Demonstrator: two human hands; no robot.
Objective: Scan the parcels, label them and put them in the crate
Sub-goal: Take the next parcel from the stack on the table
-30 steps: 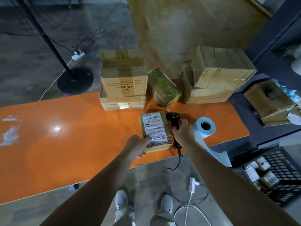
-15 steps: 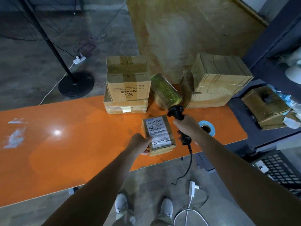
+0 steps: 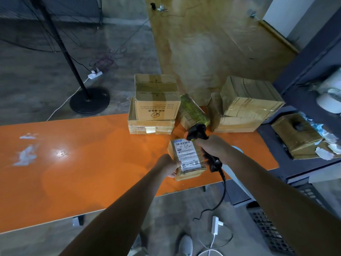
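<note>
- We see the left arm reaching forward from the lower frame, nearly straight. The left hand shows its back to the camera.
- The left fingers curl round the near left edge of the small labelled parcel and grip it. The fingertips are hidden beneath the carton.
- The right arm enters from the lower right and bends inward. The right hand is closed in a fist round the handle of the black barcode scanner.
- The scanner's head rises above the fist, just beyond the parcel's far right corner. Its cable hangs below the table edge.
- The parcel lies between the two hands, over the orange table and near its front edge. Its white shipping label faces up. We cannot tell whether it rests on the top or is raised.
- Behind the parcel stand a printed carton on a flat carton, a green-wrapped parcel and two taped cartons, all at the far edge.
- To the left of the hands, the tabletop is a broad orange span bearing only pale scraps.
- The black lattice crate sits low at the right, beside the table's end and below a dark shelf.
</note>
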